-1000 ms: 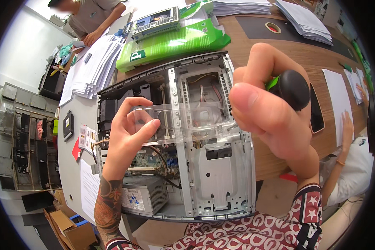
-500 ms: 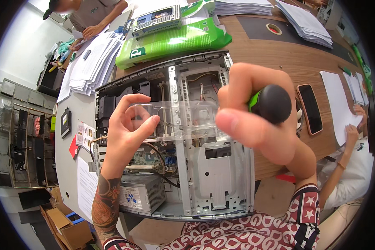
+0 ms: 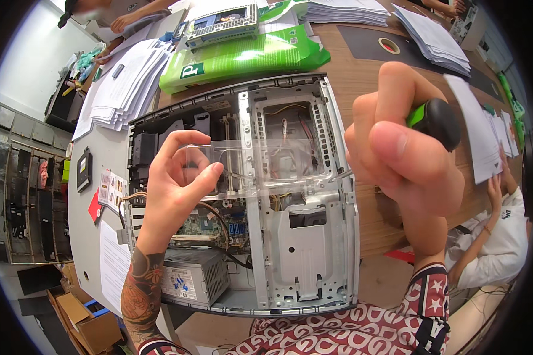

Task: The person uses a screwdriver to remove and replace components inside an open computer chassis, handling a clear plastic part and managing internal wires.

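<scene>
Clear plastic forms the thin piece (image 3: 237, 168) pinched by its left end between thumb and fingers of the left hand (image 3: 175, 183), above the open computer case (image 3: 308, 254) at the near edge of the worktop (image 3: 348, 72). The right hand (image 3: 408, 160) is closed around a black-and-green-handled tool (image 3: 438, 123) by the case's right edge; whether its tip meets the plastic cannot be told. The piece looks light, slippery and prone to flex or crack, so its rims seem the safest hold; the tool's rounded handle should sit firmly in a fist.
</scene>
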Demonstrator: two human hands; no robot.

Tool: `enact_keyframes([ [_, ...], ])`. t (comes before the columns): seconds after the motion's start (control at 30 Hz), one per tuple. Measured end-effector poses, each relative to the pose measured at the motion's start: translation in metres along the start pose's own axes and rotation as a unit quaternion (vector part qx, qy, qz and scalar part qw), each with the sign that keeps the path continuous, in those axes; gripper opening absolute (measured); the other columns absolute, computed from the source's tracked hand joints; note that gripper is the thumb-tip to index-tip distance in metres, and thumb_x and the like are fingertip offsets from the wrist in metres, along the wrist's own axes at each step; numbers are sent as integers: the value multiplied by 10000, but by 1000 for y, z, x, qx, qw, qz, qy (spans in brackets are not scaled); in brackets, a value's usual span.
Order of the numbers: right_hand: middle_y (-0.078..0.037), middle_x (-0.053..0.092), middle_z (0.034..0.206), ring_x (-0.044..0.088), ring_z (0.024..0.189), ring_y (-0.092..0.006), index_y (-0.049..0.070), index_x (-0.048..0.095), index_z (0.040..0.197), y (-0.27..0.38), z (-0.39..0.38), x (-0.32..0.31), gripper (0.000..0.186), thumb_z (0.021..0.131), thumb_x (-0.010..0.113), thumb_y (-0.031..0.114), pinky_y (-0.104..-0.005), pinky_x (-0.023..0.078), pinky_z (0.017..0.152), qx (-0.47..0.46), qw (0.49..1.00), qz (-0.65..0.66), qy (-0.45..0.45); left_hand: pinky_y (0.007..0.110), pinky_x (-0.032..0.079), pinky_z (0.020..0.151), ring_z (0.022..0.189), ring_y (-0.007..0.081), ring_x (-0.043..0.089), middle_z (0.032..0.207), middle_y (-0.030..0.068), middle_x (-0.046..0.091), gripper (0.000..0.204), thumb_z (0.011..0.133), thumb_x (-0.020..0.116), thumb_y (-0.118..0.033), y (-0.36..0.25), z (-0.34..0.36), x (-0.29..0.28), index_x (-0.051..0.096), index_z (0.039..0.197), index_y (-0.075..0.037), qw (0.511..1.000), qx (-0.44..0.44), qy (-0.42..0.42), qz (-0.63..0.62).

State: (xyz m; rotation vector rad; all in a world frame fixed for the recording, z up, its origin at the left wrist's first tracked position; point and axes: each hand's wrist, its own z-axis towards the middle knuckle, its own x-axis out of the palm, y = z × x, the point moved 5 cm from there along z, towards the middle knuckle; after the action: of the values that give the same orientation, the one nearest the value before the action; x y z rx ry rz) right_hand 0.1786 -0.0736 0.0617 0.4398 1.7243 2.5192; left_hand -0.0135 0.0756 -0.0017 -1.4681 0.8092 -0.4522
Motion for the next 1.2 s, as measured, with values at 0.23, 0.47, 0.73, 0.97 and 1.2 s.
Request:
enact_keyframes([
  [0.23,-26,435,553,313,412,-56,68,381,780,-7,1,4,178,867,536,84,-225,238,379,2,1000,-2,20,161,286,466,571,-8,424,785,-28,541,366,839,660,-76,6,-1,-2,516,1171,-23,1000,8,-17,11],
  [0.47,-26,437,554,309,415,-54,69,380,775,-1,-1,2,184,869,537,88,-225,240,380,5,999,-31,7,156,273,446,545,-13,426,803,-11,586,359,840,653,-91,6,0,-2,516,1164,-19,1000,-4,-20,23],
  [0.73,-20,432,555,307,418,-57,72,378,777,-2,-1,2,191,875,539,95,-231,237,384,1,1000,-25,1,156,274,442,548,-14,433,795,-11,576,360,839,669,-69,3,-2,-5,513,1159,-15,999,-41,-27,-13],
  [0.97,-16,433,557,308,417,-60,76,383,800,3,-4,4,181,873,547,101,-230,239,388,-15,999,-28,-5,151,247,429,485,-10,357,761,-17,544,373,837,660,-87,4,0,-4,451,1141,-33,998,-22,-17,-61],
  [1.2,-11,422,555,319,429,-59,86,382,753,0,-6,6,245,838,605,140,-231,246,407,26,999,-14,-35,154,248,426,490,-6,358,747,-22,508,379,840,656,-87,5,0,-1,433,1143,-40,996,-13,-25,-88],
])
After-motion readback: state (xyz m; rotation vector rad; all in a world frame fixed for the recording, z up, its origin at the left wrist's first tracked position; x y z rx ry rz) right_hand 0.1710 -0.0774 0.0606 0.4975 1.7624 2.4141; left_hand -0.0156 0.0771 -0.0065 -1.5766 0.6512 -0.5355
